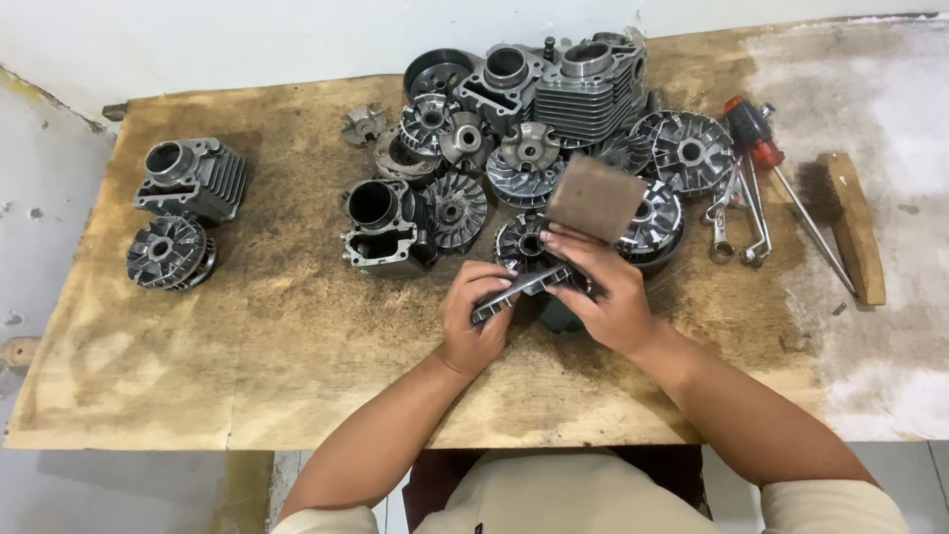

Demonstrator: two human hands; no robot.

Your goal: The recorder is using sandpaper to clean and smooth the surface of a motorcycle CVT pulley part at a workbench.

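a round, finned grey metal pulley disc (524, 284) is held edge-on between both hands just above the tabletop (297, 346), its flat face tilted so its long line runs from lower left to upper right. the left hand (476, 321) is closed around the disc's lower left rim; the right hand (603, 292) grips the upper right side and also pinches a brown square sanding pad (595, 198), which sticks up just beyond the disc. behind lie a heap of grey metal engine cylinders and discs (534, 119), to the right a red-handled screwdriver (756, 138), steel spanners (736, 213) and a wooden-backed brush (850, 222).
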